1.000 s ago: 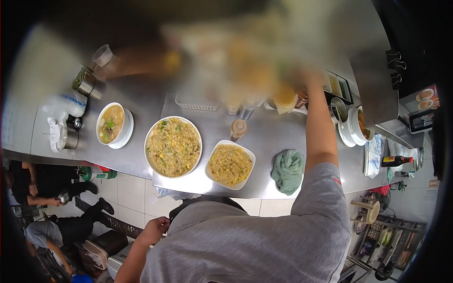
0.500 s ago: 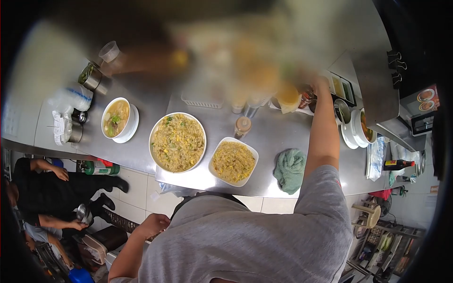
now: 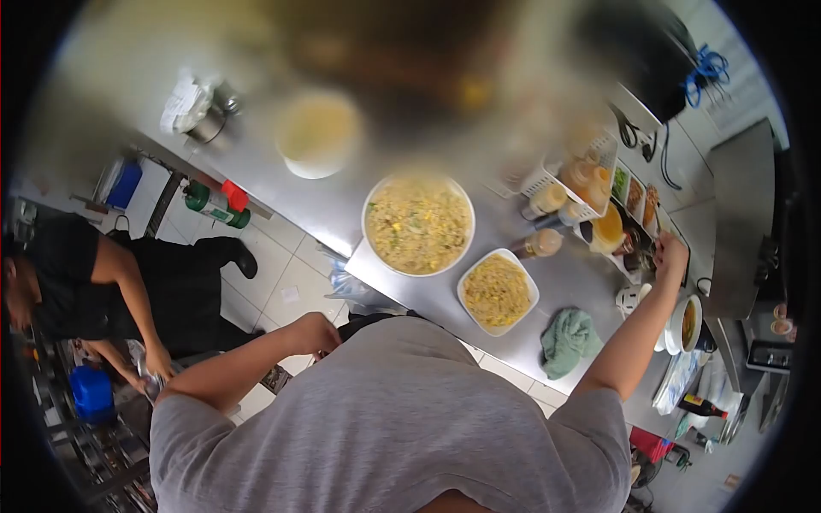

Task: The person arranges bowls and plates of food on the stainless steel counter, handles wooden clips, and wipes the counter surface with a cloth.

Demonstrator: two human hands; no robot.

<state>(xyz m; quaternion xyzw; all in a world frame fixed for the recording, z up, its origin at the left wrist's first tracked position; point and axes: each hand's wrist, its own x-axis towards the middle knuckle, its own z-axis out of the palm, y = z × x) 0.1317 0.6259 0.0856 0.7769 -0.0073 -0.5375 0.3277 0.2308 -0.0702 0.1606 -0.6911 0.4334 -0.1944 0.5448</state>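
The right hand (image 3: 671, 255), grip unclear, was near the compartmented white toppings tray (image 3: 627, 185) on the steel worktop (image 3: 321, 203); the left hand (image 3: 317, 334), likewise unclear, was waist-level. Swinging sideways risked tipping the round white soup bowl (image 3: 675, 327).

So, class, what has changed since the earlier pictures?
The view swung round: the counter now slants more, and the round bowl, square bowl and cloth appear further right. No fresh grip or release shows clearly. Unchanged: all three rest on the counter, the right hand reaches across it, the left hand stays at the person's side.
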